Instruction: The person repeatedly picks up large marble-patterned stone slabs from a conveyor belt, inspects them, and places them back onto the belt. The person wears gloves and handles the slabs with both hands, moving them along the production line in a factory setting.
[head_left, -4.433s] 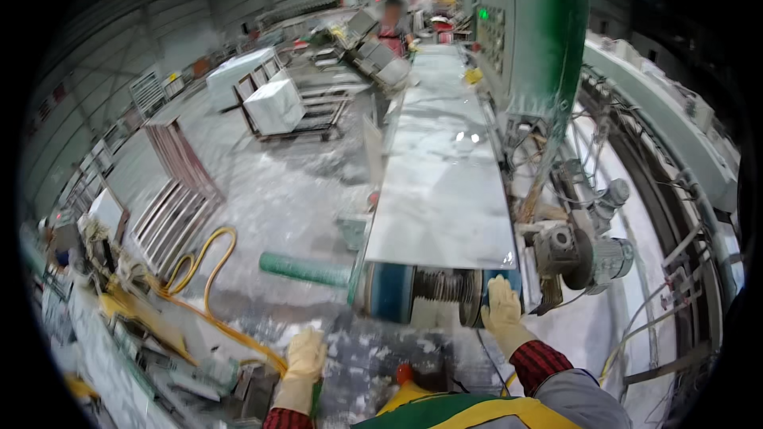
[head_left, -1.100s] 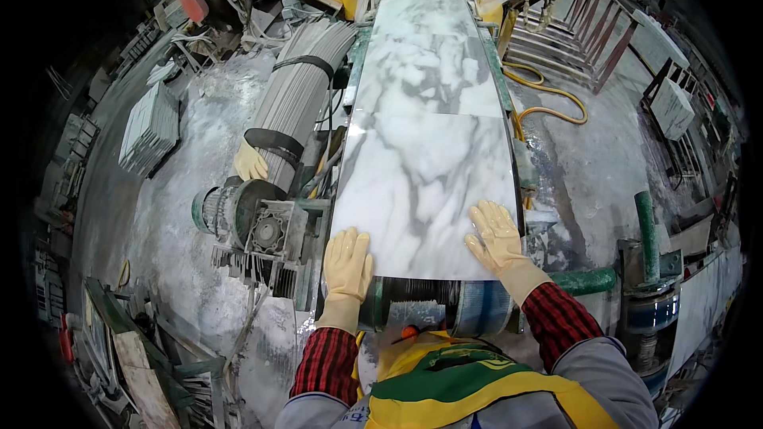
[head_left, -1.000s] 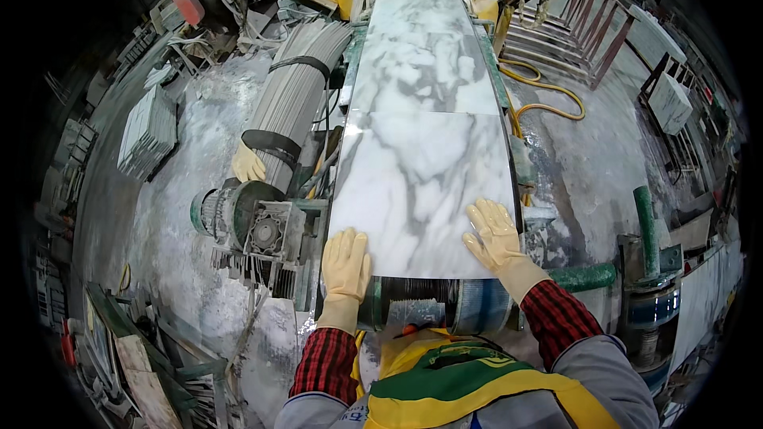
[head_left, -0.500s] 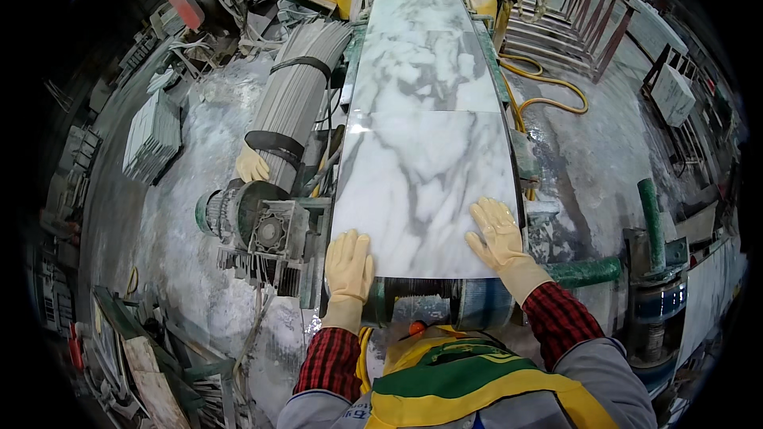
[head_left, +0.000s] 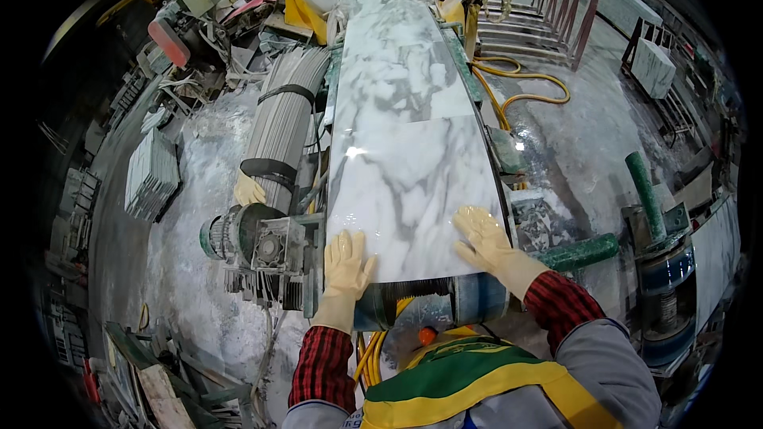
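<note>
A polished white marble slab (head_left: 409,214) with grey veins lies flat on a roller conveyor, its near edge at the blue end roller (head_left: 482,297). My left hand (head_left: 345,266), in a cream rubber glove, rests open at the slab's near left corner with its fingers stretched forward. On the near right side my right hand (head_left: 486,242), gloved alike, lies open on the slab. Neither hand grips anything. Beyond a thin seam a second marble slab (head_left: 397,63) continues the line away from me.
To the left are a motor (head_left: 226,232), a bundle of strapped grey strips (head_left: 282,127) with a loose glove (head_left: 249,190), and stacked slabs (head_left: 152,177). A yellow hose (head_left: 548,77) curls on the right floor near a metal rack (head_left: 560,12). Green posts (head_left: 645,197) stand nearer.
The whole view has shifted and turned slightly. Both hands stay flat on the near slab, and the right one lies slightly further in from its edge. More yellow hose shows below the roller.
</note>
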`<state>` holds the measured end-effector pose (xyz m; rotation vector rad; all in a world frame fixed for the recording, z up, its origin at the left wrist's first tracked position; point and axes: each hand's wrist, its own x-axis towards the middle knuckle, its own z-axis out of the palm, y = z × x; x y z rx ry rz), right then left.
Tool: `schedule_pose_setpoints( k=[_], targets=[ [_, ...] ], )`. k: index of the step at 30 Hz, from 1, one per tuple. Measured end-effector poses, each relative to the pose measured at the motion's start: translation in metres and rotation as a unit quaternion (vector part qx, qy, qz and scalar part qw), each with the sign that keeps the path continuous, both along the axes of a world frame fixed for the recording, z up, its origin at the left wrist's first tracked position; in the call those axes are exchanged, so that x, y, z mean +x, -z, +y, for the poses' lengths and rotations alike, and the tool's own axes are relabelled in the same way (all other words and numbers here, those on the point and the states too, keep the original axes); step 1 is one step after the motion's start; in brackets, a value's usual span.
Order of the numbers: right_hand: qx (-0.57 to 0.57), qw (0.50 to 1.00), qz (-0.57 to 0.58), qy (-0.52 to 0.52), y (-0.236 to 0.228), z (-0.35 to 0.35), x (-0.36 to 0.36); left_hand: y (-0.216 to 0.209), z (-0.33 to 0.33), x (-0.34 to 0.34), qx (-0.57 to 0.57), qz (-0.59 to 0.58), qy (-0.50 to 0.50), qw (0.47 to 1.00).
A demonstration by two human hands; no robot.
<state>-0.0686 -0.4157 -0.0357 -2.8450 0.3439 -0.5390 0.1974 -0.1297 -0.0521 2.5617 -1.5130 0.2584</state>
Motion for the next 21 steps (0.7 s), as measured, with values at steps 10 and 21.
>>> schedule_pose_setpoints(
  k=[10, 21],
  targets=[
    [-0.02, 0.999, -0.03, -0.038, -0.028, 0.032, -0.021, 0.006, -0.042, 0.02, -0.014, 0.031, 0.01, 0.999],
    [0.004, 0.999, -0.044, -0.029, -0.019, 0.036, -0.024, -0.004, -0.05, 0.027, -0.007, 0.02, 0.027, 0.999]
  ],
)
